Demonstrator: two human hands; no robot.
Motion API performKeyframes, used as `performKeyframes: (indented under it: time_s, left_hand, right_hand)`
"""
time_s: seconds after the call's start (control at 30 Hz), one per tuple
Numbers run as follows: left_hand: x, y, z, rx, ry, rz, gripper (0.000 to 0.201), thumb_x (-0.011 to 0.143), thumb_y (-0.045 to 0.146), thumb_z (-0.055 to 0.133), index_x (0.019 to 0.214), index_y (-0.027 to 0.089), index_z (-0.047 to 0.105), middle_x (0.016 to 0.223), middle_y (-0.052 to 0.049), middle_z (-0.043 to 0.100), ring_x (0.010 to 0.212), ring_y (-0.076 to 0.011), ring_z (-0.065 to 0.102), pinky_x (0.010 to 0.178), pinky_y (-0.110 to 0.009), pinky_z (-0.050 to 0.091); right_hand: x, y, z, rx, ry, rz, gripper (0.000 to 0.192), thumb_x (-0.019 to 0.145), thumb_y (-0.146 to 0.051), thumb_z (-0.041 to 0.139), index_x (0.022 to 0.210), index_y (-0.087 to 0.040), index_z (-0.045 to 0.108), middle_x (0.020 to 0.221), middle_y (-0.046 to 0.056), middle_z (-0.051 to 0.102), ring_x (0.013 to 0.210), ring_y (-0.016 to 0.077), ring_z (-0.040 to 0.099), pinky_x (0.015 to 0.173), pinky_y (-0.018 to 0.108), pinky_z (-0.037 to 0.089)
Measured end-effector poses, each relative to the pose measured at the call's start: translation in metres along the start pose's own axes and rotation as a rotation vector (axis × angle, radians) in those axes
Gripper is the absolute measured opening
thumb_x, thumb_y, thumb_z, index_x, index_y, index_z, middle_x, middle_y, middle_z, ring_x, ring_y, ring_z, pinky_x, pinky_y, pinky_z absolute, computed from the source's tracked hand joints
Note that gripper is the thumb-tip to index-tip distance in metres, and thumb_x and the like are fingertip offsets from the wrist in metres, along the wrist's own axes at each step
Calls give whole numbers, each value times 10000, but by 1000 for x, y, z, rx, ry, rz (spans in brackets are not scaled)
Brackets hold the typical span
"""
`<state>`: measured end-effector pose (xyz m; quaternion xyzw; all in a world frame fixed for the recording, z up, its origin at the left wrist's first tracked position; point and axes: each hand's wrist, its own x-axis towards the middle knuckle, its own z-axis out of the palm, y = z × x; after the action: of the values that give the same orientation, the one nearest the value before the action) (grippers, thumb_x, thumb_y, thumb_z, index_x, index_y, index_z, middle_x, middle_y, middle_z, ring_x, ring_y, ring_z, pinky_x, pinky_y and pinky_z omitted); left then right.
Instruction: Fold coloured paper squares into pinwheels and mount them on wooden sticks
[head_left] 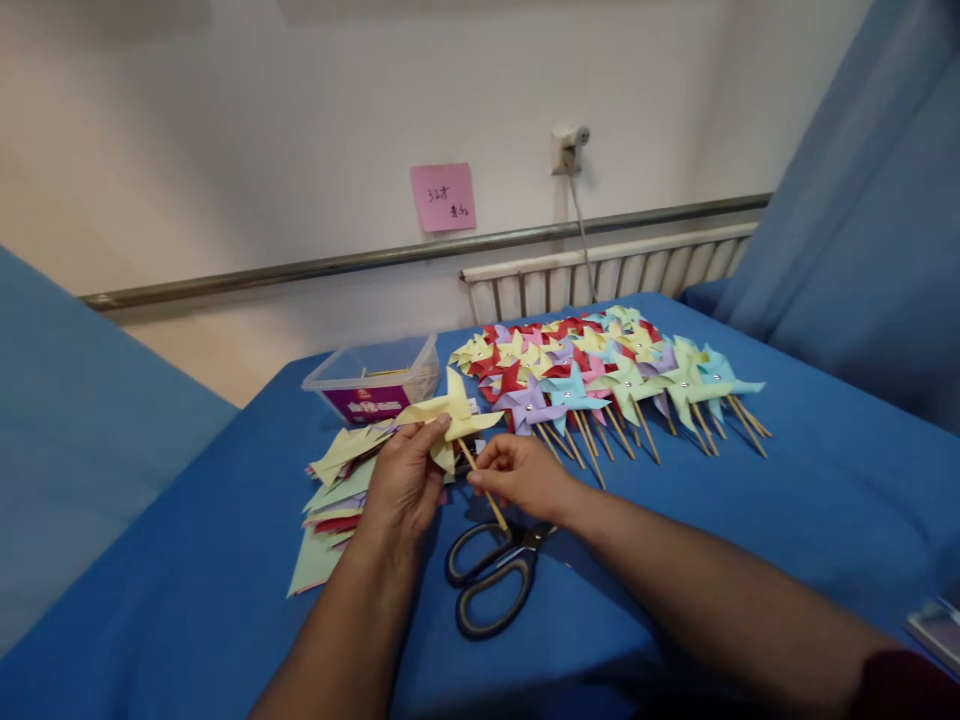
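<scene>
A pale yellow paper pinwheel (461, 415) is up in front of me, over the table. My left hand (409, 470) pinches its paper near the centre, thumb on top. Its thin wooden stick (491, 500) slants down to the right, and my right hand (521, 472) has thumb and fingers closed on it. Below my hands lie black-handled scissors (491, 580), their blades partly hidden by my right hand. Beside my left hand is a stack of coloured paper sheets (319, 560). The centre of the pinwheel is partly covered by my left thumb.
Many finished pinwheels (630, 383) on sticks lie heaped at the back right. A clear plastic box (367, 365) with sticks inside stands at the back left. Blue cloth covers the table (225, 580). Behind are a radiator (540, 290), a metal rail (337, 265) and a plugged-in cable (581, 235).
</scene>
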<state>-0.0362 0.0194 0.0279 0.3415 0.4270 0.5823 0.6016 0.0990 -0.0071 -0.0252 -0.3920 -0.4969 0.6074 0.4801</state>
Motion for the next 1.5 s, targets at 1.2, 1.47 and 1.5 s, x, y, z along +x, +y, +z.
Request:
performKeyframes:
  time_s: [1.2, 1.47, 1.5]
  left_hand:
    - [-11, 0, 9, 23, -175, -115, 279, 616, 154, 858, 840, 117, 694, 792, -40, 730, 655, -133, 661, 623, -211, 536]
    - [-13, -7, 4, 97, -224, -202, 278, 752, 207, 787, 1012, 132, 718, 1089, -141, 739, 892, -198, 705, 708, -250, 562]
    - [-12, -7, 3, 104, -213, -193, 262, 764, 212, 777, 1006, 131, 718, 1104, -147, 735, 896, -199, 705, 709, -253, 563]
  right_hand:
    - [-14, 0, -7, -155, 125, -69, 182, 732, -321, 714, 683, -193, 594, 596, -55, 555, 521, 88, 461, 504, 221, 362]
    - [-42, 8, -57, -412, 398, -130, 230, 780, -399, 612, 668, -201, 573, 597, -28, 575, 551, 117, 498, 550, 243, 374]
    - [-44, 9, -65, -499, 431, -120, 231, 792, -399, 601, 673, -202, 582, 601, -25, 583, 561, 122, 509, 566, 247, 378]
